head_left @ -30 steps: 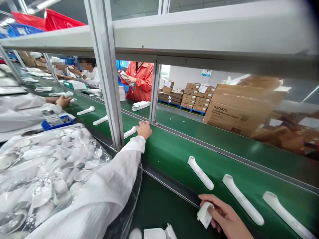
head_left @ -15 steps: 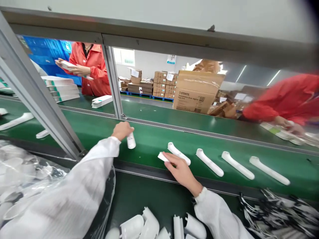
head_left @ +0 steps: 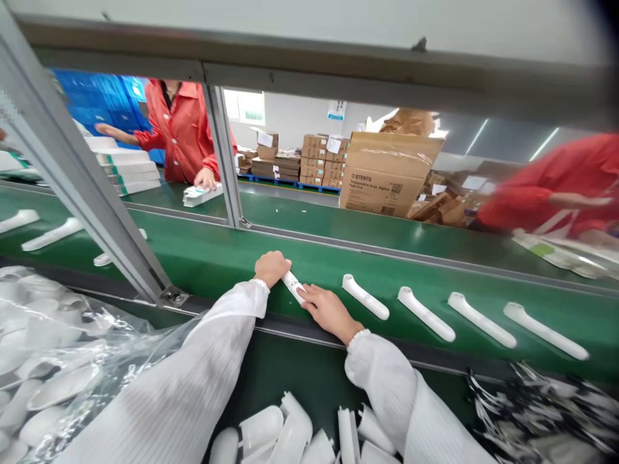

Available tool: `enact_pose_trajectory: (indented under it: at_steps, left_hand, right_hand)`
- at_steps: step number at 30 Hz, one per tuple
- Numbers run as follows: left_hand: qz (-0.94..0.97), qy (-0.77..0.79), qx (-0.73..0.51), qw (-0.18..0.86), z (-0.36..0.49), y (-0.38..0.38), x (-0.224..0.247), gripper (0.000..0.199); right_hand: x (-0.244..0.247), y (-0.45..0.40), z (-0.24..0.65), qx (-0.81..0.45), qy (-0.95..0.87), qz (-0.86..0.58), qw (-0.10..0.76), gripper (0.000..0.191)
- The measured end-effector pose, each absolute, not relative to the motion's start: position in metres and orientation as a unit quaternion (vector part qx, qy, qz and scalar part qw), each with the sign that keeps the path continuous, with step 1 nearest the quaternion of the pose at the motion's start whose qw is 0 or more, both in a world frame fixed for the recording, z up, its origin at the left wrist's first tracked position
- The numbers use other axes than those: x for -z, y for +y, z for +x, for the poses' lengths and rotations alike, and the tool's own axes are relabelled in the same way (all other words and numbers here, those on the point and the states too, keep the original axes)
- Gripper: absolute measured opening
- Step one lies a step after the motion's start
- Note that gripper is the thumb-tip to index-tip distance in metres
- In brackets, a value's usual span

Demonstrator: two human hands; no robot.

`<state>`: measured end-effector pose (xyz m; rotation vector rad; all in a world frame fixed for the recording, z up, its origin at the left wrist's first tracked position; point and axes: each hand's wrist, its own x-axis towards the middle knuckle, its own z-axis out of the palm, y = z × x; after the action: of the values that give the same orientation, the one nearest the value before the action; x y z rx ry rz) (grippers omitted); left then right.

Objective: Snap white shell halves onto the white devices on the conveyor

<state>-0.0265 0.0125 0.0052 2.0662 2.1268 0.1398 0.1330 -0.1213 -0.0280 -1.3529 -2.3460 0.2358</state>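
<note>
Over the green conveyor belt (head_left: 193,248), both of my hands hold one white elongated plastic device (head_left: 293,286). My left hand (head_left: 272,267) is closed round its upper left end. At its lower right end are the fingers of my right hand (head_left: 329,311), which cover that part. The middle of the device shows between them, with small marks on its face. To the right, a white device (head_left: 365,297) with a bent head lies on the belt, followed by several similar ones in a slanted row.
White plastic shells (head_left: 275,435) lie in front of me. A plastic bag of white parts (head_left: 43,354) is at left, a metal post (head_left: 97,174) beside it. Black and white wires (head_left: 541,412) heap at right. Across the belt are two people in red and a carton (head_left: 389,174).
My left hand has moved right and my right hand slightly left, so both now meet on one device. The devices on the belt appear farther right. The left co-worker's hands have moved apart.
</note>
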Motion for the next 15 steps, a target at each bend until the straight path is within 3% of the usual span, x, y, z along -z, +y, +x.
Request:
enact_pose_trajectory:
  at_steps: [5, 9, 12, 15]
  left_hand:
    - [0.749, 0.656, -0.008, 0.093, -0.02, 0.011, -0.011, 0.06]
    - [0.748, 0.649, -0.026, 0.136, -0.05, 0.023, -0.027, 0.084]
    - [0.695, 0.714, -0.06, 0.056, -0.093, 0.027, -0.039, 0.061]
    - [0.642, 0.765, -0.053, 0.001, -0.137, 0.034, -0.036, 0.042]
  right_hand:
    - [0.01, -0.109, 0.147, -0.103, -0.835, -0.52, 0.148, 0.039]
    - [-0.02, -0.154, 0.181, -0.176, -0.824, -0.509, 0.175, 0.047]
    - [-0.037, -0.22, 0.197, -0.11, -0.769, -0.584, 0.234, 0.037]
    - [-0.027, -0.254, 0.208, -0.075, -0.785, -0.547, 0.28, 0.032]
